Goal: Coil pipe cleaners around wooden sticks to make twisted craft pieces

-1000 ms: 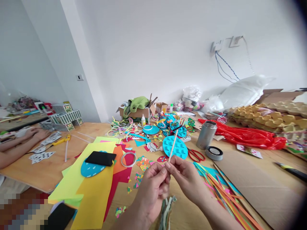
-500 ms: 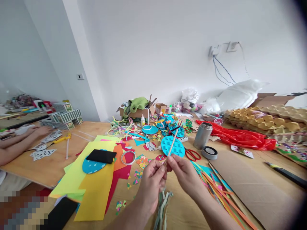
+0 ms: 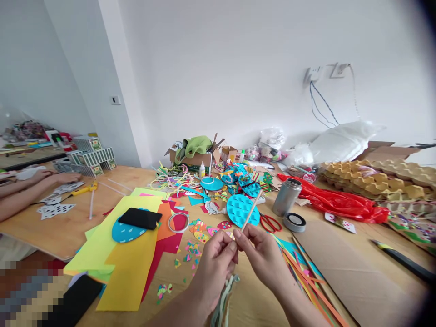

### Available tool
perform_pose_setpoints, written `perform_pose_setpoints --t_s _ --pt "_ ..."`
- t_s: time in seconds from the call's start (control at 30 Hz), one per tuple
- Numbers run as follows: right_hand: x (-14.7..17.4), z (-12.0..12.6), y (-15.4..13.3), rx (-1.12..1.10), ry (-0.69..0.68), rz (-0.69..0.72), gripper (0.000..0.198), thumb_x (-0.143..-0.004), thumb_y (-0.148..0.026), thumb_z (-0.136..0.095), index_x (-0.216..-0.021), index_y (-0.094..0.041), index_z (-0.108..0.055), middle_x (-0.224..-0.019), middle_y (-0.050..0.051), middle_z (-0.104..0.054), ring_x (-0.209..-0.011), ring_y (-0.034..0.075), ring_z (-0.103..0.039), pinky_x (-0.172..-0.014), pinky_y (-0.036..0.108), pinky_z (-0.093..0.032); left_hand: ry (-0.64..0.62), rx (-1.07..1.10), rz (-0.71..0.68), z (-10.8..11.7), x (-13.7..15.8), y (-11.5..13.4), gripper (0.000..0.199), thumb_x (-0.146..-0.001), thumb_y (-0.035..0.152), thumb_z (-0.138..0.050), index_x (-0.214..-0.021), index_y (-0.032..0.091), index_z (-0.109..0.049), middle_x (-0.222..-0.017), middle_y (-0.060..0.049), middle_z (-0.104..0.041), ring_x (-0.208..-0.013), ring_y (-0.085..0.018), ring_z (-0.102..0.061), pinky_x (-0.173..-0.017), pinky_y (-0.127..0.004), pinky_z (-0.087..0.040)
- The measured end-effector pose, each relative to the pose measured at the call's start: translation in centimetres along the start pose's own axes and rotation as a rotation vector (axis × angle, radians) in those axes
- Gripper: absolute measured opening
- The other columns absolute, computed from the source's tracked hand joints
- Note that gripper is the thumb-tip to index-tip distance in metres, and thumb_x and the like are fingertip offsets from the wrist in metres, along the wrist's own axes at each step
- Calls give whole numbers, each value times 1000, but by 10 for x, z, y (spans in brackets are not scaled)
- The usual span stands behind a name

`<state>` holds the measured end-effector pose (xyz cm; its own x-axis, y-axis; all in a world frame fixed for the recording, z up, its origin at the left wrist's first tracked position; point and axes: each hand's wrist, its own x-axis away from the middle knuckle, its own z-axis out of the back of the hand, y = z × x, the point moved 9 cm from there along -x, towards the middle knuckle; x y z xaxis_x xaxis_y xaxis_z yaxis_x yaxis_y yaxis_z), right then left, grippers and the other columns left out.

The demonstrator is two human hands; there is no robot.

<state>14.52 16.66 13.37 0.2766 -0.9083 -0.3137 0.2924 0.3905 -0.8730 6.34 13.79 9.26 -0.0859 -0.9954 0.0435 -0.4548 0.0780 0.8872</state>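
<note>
My right hand (image 3: 257,245) is closed, its thumb and fingers pinching a thin pale stick (image 3: 252,210) that points up and away. Right beside it, my left hand (image 3: 218,256) is closed near the stick's lower end. From under the left hand hang pale green and tan yarn strands (image 3: 223,299); the fingers hide how they meet the stick. Beyond the stick's tip area lies a blue disc with raised pieces (image 3: 240,211). Red-handled scissors (image 3: 270,223) rest to its right, and small paper fish (image 3: 200,231) lie to its left.
Yellow paper sheets (image 3: 126,272) and a black phone (image 3: 141,219) lie at left. Coloured paper strips (image 3: 303,281), a cardboard sheet (image 3: 354,272), a metal flask (image 3: 288,196) and a utility knife (image 3: 403,260) are at right. Another person's hands (image 3: 57,178) rest near playing cards.
The view has shifted slightly, so the table things sit a little further left. The stick leans more to the right; both hands stay closed together.
</note>
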Motion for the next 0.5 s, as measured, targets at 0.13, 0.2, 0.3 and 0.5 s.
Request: perform_pose_setpoints --t_s 0.13,0.2,0.3,0.5 --pt "-2 -5 10 -182 -113 -59 33 -85 -44 -50 -63 -19 -48 -56 0 -54 -54 14 -50 -52 26 -38 -80 151 138 -7 3 -5 28 -76 37 -59 -69 16 -43 -62 3 -48 -39 -1 -28 -42 -22 -8" --pt "-3 -4 11 -193 -124 -67 34 -84 -45 -51 -62 -19 -48 -55 0 -54 -53 14 -51 -52 26 -38 -94 175 158 -7 3 -6 26 -77 35 -59 -70 16 -43 -62 3 -48 -40 -1 -29 -42 -22 -8" --pt "-2 -1 7 -169 -113 -56 36 -84 -47 -49 -61 -19 -46 -55 0 -52 -54 14 -49 -52 26 -38 -108 165 151 -6 3 -7 25 -76 32 -61 -70 15 -44 -62 4 -47 -40 0 -29 -43 -21 -9" --pt "3 3 -5 160 26 20 34 -86 -41 -46 -59 -21 -43 -56 0 -49 -54 15 -45 -51 26 -35 -67 81 32 -6 1 -6 29 -77 39 -61 -69 17 -44 -55 7 -40 -40 -2 -24 -42 -22 -13"
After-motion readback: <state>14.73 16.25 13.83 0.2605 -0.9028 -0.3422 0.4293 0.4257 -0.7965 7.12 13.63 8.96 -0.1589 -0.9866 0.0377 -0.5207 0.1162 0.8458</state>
